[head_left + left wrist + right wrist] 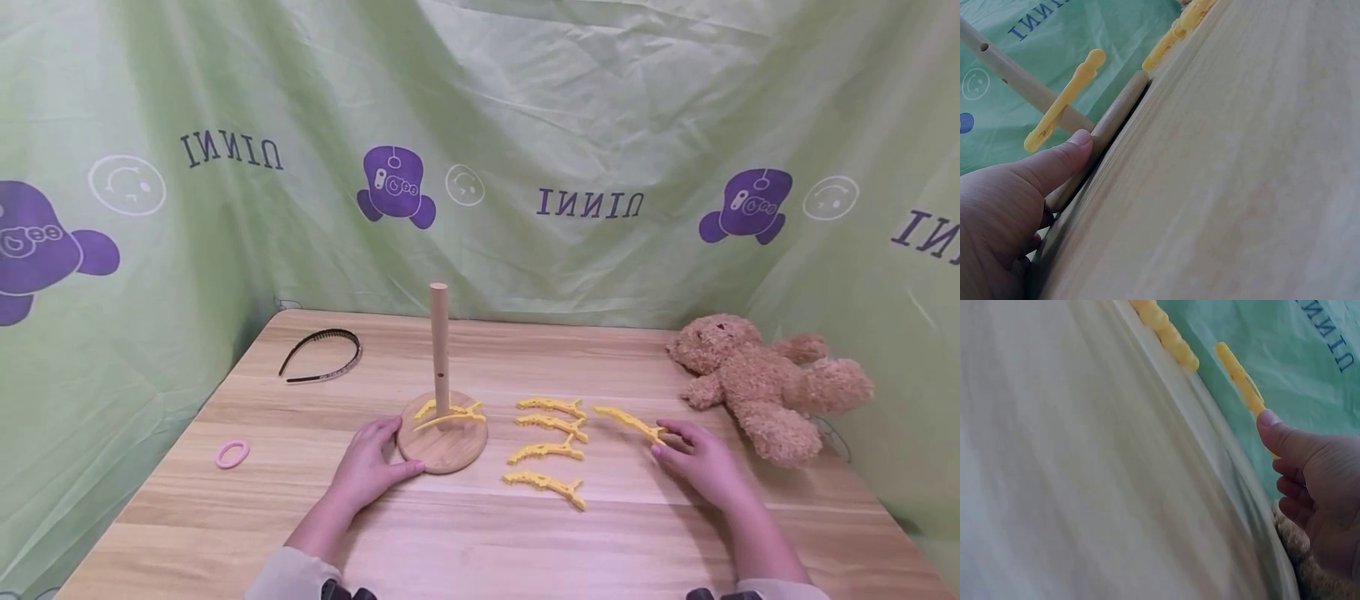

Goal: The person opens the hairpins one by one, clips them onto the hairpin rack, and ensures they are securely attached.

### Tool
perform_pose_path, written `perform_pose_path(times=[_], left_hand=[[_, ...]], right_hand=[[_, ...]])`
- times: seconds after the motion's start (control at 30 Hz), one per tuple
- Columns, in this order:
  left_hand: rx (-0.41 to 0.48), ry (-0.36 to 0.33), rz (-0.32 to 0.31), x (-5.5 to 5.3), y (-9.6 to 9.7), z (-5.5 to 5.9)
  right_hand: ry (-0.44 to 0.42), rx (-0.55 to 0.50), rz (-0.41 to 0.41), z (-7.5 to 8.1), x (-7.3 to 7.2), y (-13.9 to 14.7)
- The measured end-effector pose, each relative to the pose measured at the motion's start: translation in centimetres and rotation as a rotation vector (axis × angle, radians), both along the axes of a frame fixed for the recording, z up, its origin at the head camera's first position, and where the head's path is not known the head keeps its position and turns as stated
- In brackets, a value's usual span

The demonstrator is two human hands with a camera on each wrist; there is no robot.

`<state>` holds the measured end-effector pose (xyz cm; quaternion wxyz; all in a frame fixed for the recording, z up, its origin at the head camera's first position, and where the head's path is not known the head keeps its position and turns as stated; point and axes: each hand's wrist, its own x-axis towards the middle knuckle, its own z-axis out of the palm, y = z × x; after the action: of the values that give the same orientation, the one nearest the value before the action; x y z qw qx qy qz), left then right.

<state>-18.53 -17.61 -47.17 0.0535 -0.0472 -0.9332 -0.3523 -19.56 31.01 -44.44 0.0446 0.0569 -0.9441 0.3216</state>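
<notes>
My left hand (pixel 369 463) grips the edge of the round base of a wooden stand (pixel 447 450), with the thumb at the near rim. The stand's upright post (pixel 1022 81) has a yellow hair clip (pixel 1066 103) across it, low above the base. On the right, my right hand (pixel 701 461) pinches the forked end of another yellow alligator hair clip (pixel 1239 376) between thumb and fingers. That clip points left, raised off the table in the right wrist view. Between the hands, several yellow clips (pixel 546 451) lie in a column on the table.
A brown teddy bear (pixel 765 383) lies at the right edge of the table, just beyond my right hand. At the back left is a black headband (pixel 341 334), and a pink ring (pixel 218 457) lies at the left. Green printed cloth (pixel 495 258) hangs around the table.
</notes>
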Motion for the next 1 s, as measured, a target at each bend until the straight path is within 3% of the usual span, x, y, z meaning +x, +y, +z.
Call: perform_pose_path(times=[0.27,0.53,0.8,1.0], left_hand=[[-0.006,0.0,-0.004,-0.3,0.0,0.0],[-0.01,0.003,-0.002,-0.3,-0.1,-0.1],[0.003,0.004,-0.001,-0.2,0.0,0.0],[0.002,0.001,-0.01,-0.1,0.0,0.0]], right_hand=[[0.029,-0.087,0.02,2.0,-1.0,-3.7],[0.068,-0.171,0.116,3.4,-2.1,-8.4],[0.098,-0.195,0.219,4.0,-2.8,-13.2],[0.11,-0.222,0.279,4.0,-3.1,-15.4]])
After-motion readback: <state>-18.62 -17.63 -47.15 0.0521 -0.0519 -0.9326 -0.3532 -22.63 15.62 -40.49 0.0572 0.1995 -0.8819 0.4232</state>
